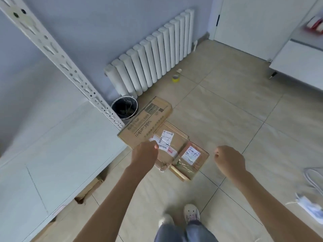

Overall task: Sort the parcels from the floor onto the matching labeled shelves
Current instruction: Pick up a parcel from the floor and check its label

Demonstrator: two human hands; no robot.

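Matt brown cardboard parcels [174, 151], glossy tape; smooth pale floor tiles [227, 110]; white perforated metal upright [57, 56]

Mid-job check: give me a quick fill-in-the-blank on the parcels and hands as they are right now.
1. The parcels lie on the ____, in front of the person's shoes.
2. The hands, left hand and right hand, hold ____.
3. The black bucket stands beside the white ____ on the wall.
4. The largest box is printed with the word ____.

Missing words: floor; nothing; radiator; SakGarden
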